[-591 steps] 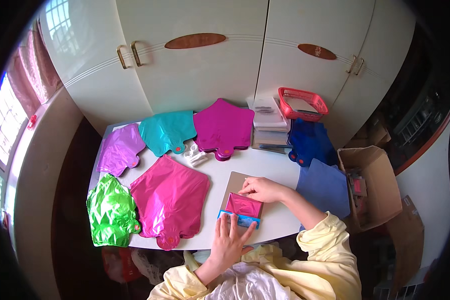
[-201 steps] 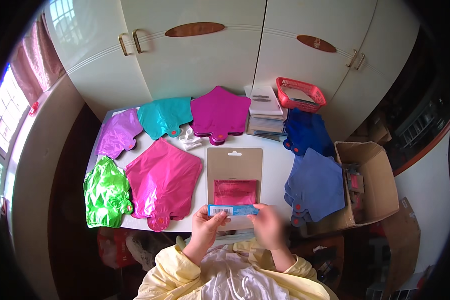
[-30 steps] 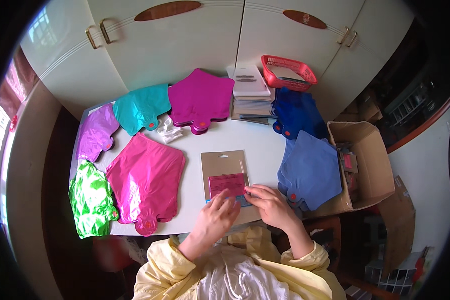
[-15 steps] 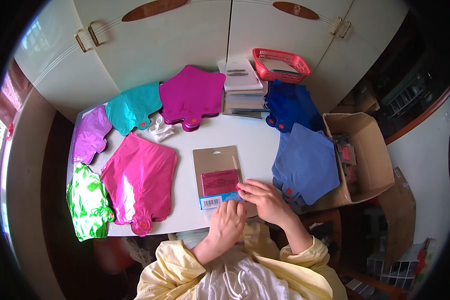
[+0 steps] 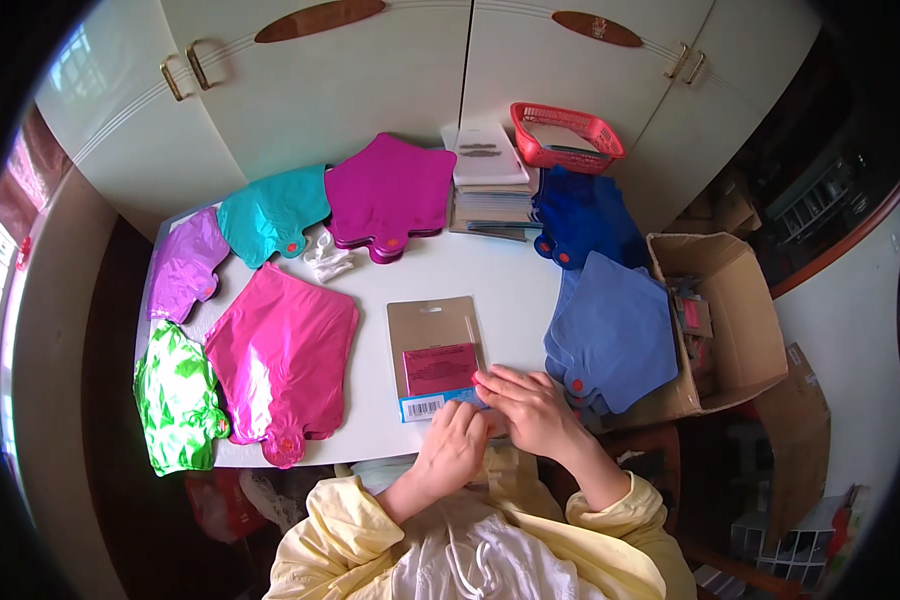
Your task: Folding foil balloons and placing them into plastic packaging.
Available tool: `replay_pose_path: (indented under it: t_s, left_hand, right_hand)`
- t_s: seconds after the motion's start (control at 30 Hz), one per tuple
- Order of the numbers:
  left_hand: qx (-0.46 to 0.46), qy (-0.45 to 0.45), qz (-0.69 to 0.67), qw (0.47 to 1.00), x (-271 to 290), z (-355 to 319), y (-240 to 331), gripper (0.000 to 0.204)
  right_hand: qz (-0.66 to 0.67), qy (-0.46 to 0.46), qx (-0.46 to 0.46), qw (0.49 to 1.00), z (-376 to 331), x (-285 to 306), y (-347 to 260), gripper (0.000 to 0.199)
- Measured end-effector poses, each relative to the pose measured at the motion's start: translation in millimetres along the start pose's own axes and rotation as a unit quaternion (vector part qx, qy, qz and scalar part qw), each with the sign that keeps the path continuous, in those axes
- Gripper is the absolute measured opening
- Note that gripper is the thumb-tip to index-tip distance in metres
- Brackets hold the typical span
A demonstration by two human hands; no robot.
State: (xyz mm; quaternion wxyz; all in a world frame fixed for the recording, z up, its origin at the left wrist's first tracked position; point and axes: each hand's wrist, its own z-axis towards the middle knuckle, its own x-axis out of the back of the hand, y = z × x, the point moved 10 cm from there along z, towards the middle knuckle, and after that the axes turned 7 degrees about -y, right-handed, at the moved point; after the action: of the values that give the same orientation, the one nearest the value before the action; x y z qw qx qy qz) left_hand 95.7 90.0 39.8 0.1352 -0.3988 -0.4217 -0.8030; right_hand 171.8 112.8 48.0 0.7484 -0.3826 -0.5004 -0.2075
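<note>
Glossy blue paper strip (image 5: pixel 425 408): I'd keep it square along the bottom of the tan cardboard card (image 5: pixel 430 325) and press evenly, so the shiny pink foil packet (image 5: pixel 440 368) doesn't skew, imo.
Card spot: flat on the white tabletop (image 5: pixel 510 305), near its front edge.
Left hand (image 5: pixel 450 442): fingers curled, bunched together at the strip's lower edge; thumb's hidden, so can't tell if it's pinching.
Right hand (image 5: pixel 537 410): fingers straighter, mostly together, tips by the strip's right end; can't tell its grip either.
</note>
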Motion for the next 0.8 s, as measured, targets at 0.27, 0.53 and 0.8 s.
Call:
replay_pose_path:
  t_s: [0.27, 0.53, 0.8]
  left_hand:
    - [0.136, 0.137, -0.381, 0.904, 62, -70, -51, 0.004]
    - [0.176, 0.152, -0.070, 0.970, 108, -98, -65, 0.007]
    - [0.067, -0.092, 0.150, 0.982, 93, -75, -34, 0.033]
  right_hand:
    - [-0.009, -0.062, 0.010, 0.998, -3, 0, -9, 0.048]
    - [0.007, -0.093, 0.027, 0.995, -9, -10, -12, 0.054]
    - [-0.001, -0.114, 0.037, 0.993, -11, -18, -11, 0.057]
